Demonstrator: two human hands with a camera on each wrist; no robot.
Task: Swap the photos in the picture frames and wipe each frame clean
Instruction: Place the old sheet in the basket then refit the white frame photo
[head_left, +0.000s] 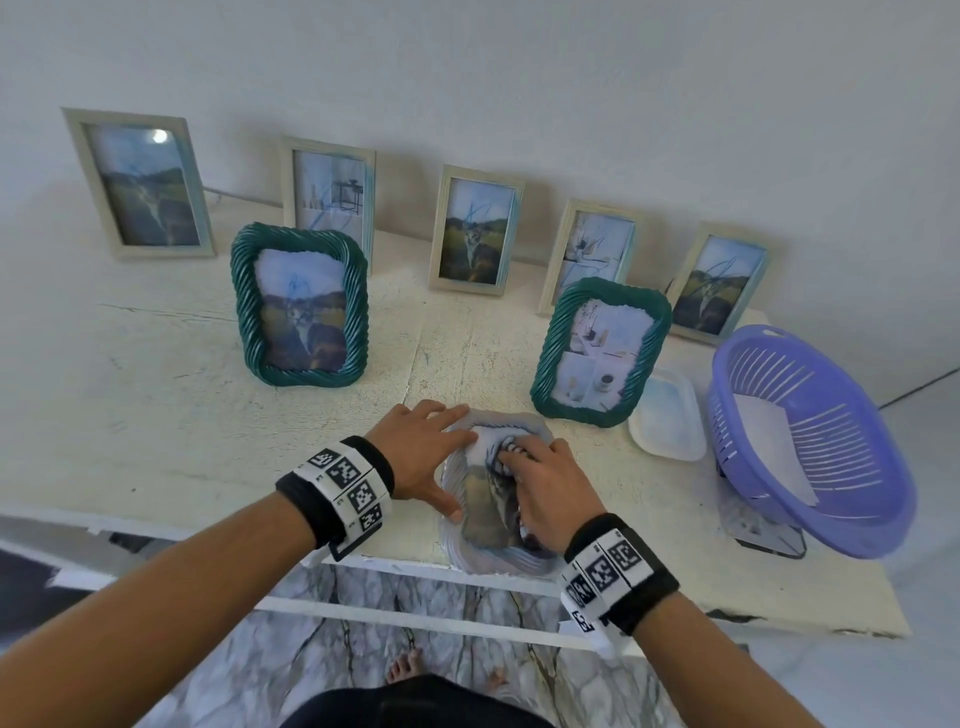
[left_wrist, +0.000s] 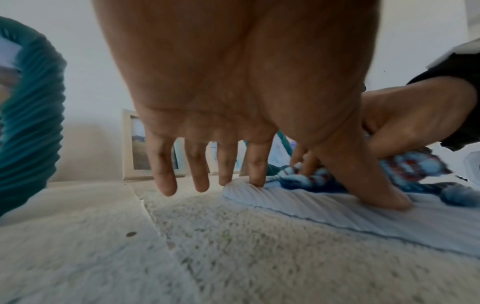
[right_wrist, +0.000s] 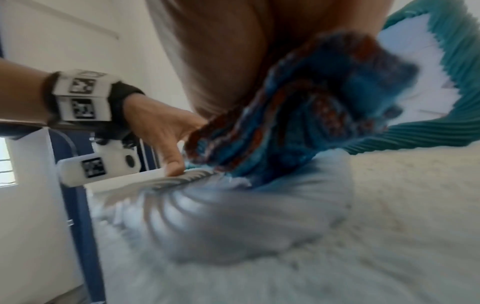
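Observation:
A pale blue ribbed picture frame (head_left: 496, 561) lies flat, glass up, at the table's front edge, also seen as the frame (left_wrist: 337, 211) and the frame (right_wrist: 221, 216). My left hand (head_left: 421, 452) lies on its left rim with fingers straight; index finger and thumb (left_wrist: 369, 185) press the rim. My right hand (head_left: 545, 483) grips a bunched blue, red and white cloth (head_left: 506, 449) and holds it down on the glass. The cloth (left_wrist: 324, 179) sits under the curled fingers, and the cloth (right_wrist: 311, 107) looks motion-blurred. The photo under the glass is partly hidden.
Two green twisted frames stand behind, one to the left (head_left: 300, 306) and one to the right (head_left: 600, 351). Several pale wooden frames (head_left: 478, 234) lean on the wall. A white tray (head_left: 667, 421) and a purple basket (head_left: 810, 441) sit at the right.

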